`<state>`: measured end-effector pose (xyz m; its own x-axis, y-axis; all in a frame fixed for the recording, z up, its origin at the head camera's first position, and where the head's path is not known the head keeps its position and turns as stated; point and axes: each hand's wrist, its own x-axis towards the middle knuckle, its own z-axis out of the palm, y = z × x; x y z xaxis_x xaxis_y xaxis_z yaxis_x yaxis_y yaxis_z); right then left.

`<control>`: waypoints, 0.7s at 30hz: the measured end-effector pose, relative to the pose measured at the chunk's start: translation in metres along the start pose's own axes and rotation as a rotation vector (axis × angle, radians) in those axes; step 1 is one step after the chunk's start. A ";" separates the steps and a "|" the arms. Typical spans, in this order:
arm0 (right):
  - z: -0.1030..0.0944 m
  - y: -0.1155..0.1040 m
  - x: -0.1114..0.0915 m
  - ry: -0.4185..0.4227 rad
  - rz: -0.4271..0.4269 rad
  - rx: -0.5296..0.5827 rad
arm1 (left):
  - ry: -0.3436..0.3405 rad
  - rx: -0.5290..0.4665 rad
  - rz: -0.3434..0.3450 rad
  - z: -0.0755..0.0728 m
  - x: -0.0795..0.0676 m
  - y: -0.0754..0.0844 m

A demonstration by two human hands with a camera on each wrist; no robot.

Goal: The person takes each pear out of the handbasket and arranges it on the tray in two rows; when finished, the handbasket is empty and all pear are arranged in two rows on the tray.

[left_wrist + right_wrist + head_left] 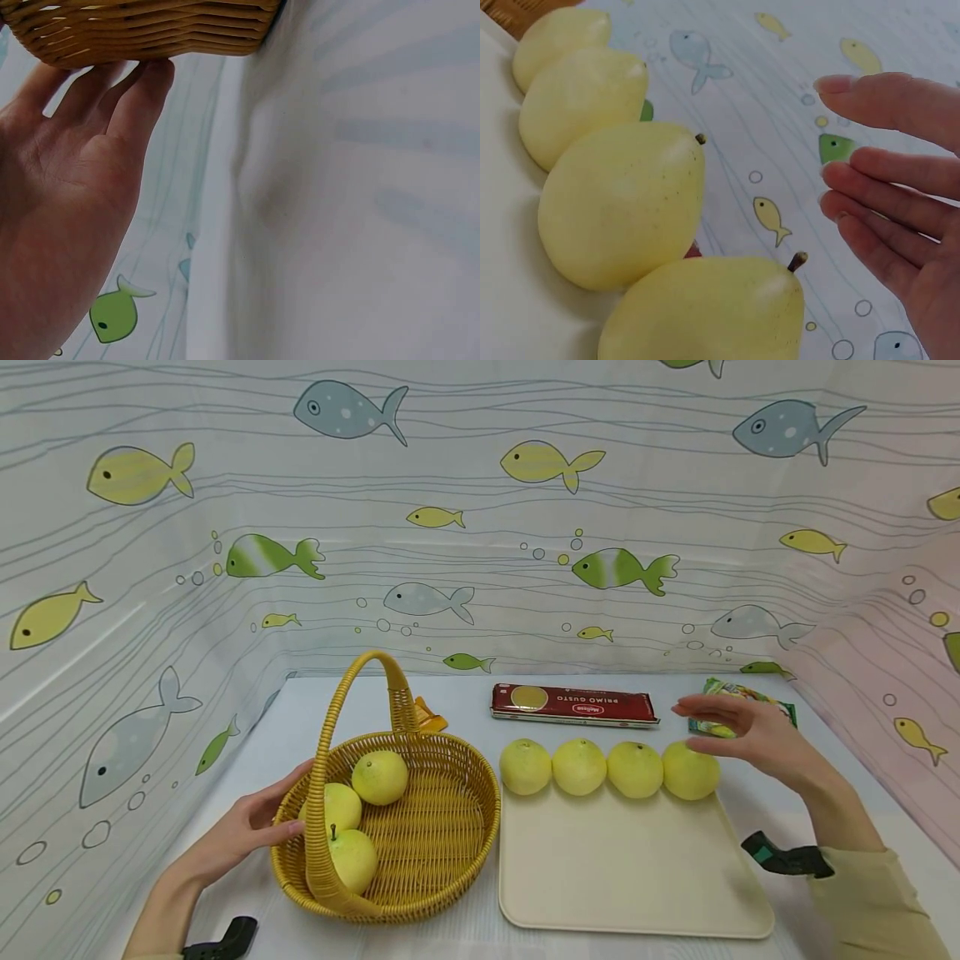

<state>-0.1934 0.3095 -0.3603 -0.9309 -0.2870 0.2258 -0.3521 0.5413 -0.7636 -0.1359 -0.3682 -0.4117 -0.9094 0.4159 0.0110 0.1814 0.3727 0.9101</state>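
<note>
- Left hand (246, 822) touches the basket (435, 827), fingers extended, unclamped!
- Right hand (753, 739) hovers near the end fruit (688, 777), thumb and fingers apart!
- White table (468, 710), fish-print wall (480, 556) behind!

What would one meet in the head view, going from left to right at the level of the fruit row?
Left hand → wicker basket → row of four yellow fruits → right hand.

Head view: the right hand (761, 739) partly hides a packet (782, 704) at 3 o'clock. Left wrist: basket (150, 31) cropped at 11.
</note>
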 end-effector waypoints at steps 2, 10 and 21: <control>0.002 -0.007 0.001 0.005 -0.020 -0.008 | -0.003 0.002 0.000 0.000 0.000 0.000; 0.009 -0.021 0.002 -0.012 -0.109 -0.046 | -0.010 0.001 -0.008 0.000 0.001 -0.001; 0.020 -0.036 0.002 -0.046 -0.107 -0.079 | -0.010 0.006 0.004 -0.001 0.000 -0.002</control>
<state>-0.1805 0.2737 -0.3439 -0.8830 -0.3813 0.2737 -0.4570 0.5656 -0.6865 -0.1368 -0.3700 -0.4129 -0.9049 0.4255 0.0103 0.1872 0.3761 0.9075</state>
